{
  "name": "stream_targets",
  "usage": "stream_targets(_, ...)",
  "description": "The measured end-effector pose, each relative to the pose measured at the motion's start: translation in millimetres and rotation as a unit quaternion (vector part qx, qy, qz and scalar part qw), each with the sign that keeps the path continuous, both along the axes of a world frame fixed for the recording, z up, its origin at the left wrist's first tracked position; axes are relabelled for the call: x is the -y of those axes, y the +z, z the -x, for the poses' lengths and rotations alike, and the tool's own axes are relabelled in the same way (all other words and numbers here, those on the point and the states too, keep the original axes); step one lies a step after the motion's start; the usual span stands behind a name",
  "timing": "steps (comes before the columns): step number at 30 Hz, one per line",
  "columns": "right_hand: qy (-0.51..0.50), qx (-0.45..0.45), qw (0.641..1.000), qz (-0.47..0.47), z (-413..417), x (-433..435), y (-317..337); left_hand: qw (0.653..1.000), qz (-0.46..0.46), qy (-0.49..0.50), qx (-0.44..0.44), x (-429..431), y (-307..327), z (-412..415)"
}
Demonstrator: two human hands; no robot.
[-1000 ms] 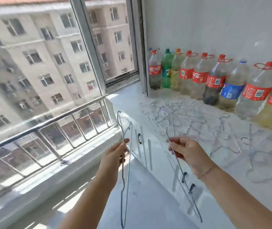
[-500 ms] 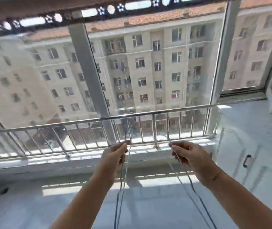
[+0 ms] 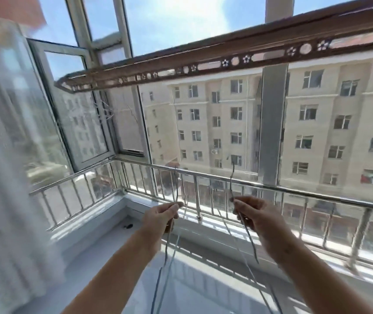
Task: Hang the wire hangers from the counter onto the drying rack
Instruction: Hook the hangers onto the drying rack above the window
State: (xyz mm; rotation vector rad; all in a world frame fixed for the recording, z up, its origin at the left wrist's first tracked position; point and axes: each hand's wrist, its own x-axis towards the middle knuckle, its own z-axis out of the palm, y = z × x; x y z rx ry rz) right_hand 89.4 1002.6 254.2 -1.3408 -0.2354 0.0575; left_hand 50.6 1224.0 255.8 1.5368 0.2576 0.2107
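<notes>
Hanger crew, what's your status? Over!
Left hand pinches left hanger. Right hand pinches right hanger. Both below rack, unhung. Nothing between.

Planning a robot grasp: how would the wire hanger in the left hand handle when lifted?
Probably light: the left hand holds the wire hanger with a fingertip pinch. Likely stiff-springy, not floppy: its wire stands up above the grip. It may swing, hanging long below.

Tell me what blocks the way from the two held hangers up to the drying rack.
Nothing visible does. The left hand pinches the left hanger and the right hand pinches the right hanger. The drying rack runs overhead, with only open air between the hangers and it.
</notes>
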Motion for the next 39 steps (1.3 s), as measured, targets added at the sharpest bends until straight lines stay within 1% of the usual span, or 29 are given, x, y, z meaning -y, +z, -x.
stream_targets(3, 0.024, 0.025, 0.999, 0.001, -31.2, -58.0, 14.8, 0.999, -0.001, 0.041, 0.015, -55.4, 5.2, -16.4)
stream_targets(7, 0.060, 0.045, 0.997, -0.003, -80.9, -123.5, 29.5, 0.997, -0.013, 0.064, 0.039, -113.3, 18.8, -50.7)
stream_targets(13, 0.087, 0.065, 0.994, -0.009, -162.9, -199.3, 57.5, 0.995, -0.043, 0.059, 0.068, -173.5, 51.8, -119.7)
stream_targets(16, 0.090, 0.072, 0.993, -0.011, -202.5, -225.3, 75.8, 0.996, -0.021, 0.052, 0.074, -191.7, 71.9, -157.4)
stream_targets(20, 0.068, 0.106, 0.992, 0.008, -249.0, -245.6, 103.5, 0.996, 0.022, 0.011, 0.091, -206.9, 104.5, -205.6)
stream_targets(25, 0.046, 0.137, 0.989, 0.020, -300.8, -272.3, 137.4, 0.991, 0.049, -0.026, 0.119, -217.5, 148.0, -266.8)
stream_targets(27, 0.035, 0.157, 0.986, 0.033, -321.0, -283.4, 149.7, 0.990, 0.061, -0.026, 0.127, -227.1, 161.0, -295.0)
stream_targets(31, 0.010, 0.168, 0.984, 0.053, -354.8, -305.9, 173.3, 0.987, 0.094, -0.025, 0.129, -253.3, 186.7, -345.2)
stream_targets(34, -0.017, 0.166, 0.985, 0.044, -379.4, -325.0, 188.4, 0.988, 0.087, -0.022, 0.128, -274.5, 203.2, -380.4)
stream_targets(39, -0.032, 0.158, 0.985, 0.068, -408.0, -350.5, 204.7, 0.988, 0.097, -0.017, 0.122, -301.4, 221.9, -431.9)
